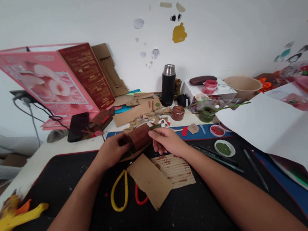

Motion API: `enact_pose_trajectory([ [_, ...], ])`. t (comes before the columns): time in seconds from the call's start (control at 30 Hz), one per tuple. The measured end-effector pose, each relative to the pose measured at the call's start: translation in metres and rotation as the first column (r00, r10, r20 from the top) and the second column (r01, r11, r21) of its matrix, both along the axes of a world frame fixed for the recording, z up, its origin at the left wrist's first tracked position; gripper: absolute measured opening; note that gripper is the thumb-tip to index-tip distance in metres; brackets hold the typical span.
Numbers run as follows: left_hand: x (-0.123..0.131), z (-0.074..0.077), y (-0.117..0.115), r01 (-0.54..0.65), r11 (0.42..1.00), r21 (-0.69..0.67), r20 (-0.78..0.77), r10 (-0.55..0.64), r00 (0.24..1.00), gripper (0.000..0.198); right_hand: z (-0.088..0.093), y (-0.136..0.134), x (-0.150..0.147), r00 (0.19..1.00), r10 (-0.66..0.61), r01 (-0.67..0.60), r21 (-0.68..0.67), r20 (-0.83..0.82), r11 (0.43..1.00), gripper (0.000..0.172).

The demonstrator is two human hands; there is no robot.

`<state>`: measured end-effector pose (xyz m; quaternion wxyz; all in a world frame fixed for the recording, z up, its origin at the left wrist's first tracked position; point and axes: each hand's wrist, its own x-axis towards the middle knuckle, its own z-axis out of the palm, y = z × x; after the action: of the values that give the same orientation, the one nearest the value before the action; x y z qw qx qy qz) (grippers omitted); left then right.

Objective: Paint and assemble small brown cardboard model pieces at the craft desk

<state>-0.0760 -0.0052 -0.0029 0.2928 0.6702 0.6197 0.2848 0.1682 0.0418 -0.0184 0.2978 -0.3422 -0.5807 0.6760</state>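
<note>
My left hand (116,147) is wrapped around the left end of a brown-painted cardboard tube (140,137), lying on its side over the black mat. To its right, my right hand (167,140) has thumb and forefinger pinched together at the tube's other end. A small dark green piece (155,126) shows just above those fingertips; whether they grip it I cannot tell. Below the hands lie a plain cardboard piece (151,182) and a ridged, brown-stained cardboard piece (178,170). The plain piece partly covers scissors with one yellow handle (119,192) and one red handle.
A yellow glue gun (14,219) lies at left. Behind stand a pink box (50,83), a black flask (168,85), a brown paint jar (178,113) and a green paint jar (207,114). A lid of green paint (224,148) and pens (218,156) lie at right.
</note>
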Motion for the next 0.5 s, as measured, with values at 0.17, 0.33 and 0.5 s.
enact_pose_trajectory([
  [0.17,-0.0016,-0.0010,0.0007,0.013,1.000,-0.009,-0.016,-0.013,1.000,0.038,-0.0040,0.0001,0.0003,0.999,-0.006,0.004,0.047,0.042,0.999,0.049],
  [0.33,-0.0031,-0.0022,0.0013,0.028,0.999,-0.040,-0.009,-0.028,1.000,0.037,-0.0087,0.0014,0.0012,0.998,0.000,-0.009,0.125,0.068,0.992,0.051],
  [0.5,-0.0044,-0.0058,0.0016,0.042,0.999,-0.028,-0.016,-0.043,0.999,0.037,-0.0095,0.0015,0.0010,0.997,0.002,-0.012,0.128,0.082,0.992,0.049],
])
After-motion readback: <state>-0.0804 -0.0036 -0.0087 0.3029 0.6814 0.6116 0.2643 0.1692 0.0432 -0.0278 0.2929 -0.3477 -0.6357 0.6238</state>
